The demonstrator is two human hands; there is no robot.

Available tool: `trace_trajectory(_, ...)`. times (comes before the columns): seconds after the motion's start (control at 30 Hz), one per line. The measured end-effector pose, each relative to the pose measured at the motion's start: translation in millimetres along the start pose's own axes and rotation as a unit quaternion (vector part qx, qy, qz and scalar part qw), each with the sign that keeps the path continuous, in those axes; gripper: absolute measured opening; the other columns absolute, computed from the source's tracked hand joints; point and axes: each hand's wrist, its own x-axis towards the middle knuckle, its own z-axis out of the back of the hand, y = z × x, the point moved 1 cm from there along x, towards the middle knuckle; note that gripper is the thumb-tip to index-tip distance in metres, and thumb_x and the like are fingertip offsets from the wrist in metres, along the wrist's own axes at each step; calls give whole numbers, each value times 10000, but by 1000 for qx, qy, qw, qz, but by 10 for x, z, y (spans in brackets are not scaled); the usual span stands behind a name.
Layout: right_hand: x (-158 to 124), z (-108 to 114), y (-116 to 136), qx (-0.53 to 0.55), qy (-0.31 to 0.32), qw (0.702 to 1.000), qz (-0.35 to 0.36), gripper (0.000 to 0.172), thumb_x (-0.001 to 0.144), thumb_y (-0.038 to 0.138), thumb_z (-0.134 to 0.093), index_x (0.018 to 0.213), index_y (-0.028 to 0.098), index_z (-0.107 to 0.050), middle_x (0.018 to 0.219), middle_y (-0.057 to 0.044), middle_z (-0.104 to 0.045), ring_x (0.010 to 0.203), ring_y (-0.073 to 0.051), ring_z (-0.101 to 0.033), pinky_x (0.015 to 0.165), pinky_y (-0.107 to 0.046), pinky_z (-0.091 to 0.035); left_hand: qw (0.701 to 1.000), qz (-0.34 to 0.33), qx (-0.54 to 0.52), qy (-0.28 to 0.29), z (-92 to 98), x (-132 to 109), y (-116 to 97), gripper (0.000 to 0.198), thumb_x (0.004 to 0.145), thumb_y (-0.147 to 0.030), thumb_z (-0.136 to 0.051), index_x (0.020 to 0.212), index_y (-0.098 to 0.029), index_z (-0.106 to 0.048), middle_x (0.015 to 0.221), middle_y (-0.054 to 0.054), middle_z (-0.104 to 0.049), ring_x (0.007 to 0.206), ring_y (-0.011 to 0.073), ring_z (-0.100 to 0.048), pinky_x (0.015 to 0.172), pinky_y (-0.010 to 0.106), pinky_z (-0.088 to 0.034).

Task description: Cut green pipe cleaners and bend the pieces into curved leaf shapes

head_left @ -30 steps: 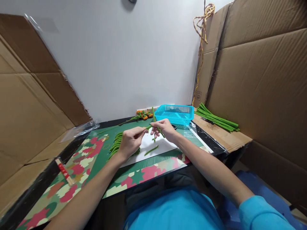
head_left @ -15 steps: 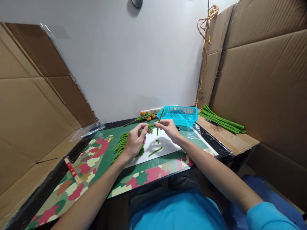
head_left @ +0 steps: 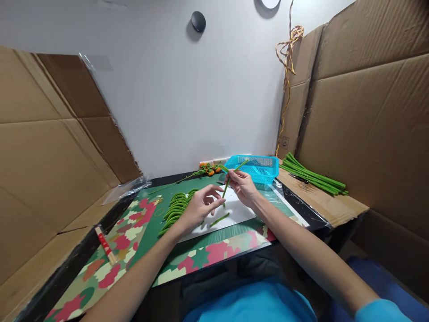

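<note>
My right hand point(head_left: 244, 185) pinches green pipe cleaners point(head_left: 241, 164) that cross at its fingertips. One end points up to the right, another curls to the left and one hangs down. My left hand point(head_left: 204, 203) is beside the hanging end, thumb and fingers apart, with nothing visibly gripped. Under both hands lies a sheet of white paper point(head_left: 239, 214), bearing a short loose green piece point(head_left: 219, 219). Left of the paper, several bent green pipe cleaners point(head_left: 176, 208) lie in a row, partly hidden by my left hand.
A blue plastic basket point(head_left: 268, 179) stands behind my right hand. Orange flowers on green stems point(head_left: 209, 171) lie at the back. Long green pipe cleaners point(head_left: 315, 176) and a black pen point(head_left: 298, 178) rest on cardboard at right. A red-wrapped chopstick packet point(head_left: 105, 245) lies left. Cardboard walls point(head_left: 368, 116) flank the table.
My left hand has let go of the green piece and dropped lower, its fingers spreading. The pipe cleaners in my right hand have tilted to the right. The view has tipped upward.
</note>
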Motion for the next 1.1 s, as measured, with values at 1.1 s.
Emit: trace_trajectory(1.1, -91, -8, -147, -216, 137, 966, -48, 445, 519, 458, -1012, 743, 119, -829, 613, -61, -727, 527, -184, -678, 497, -314, -585, 979, -23, 25, -199, 159, -7, -40, 376, 930, -459, -670, 703, -160, -686, 400, -38, -508, 342, 89, -426, 386, 218, -294)
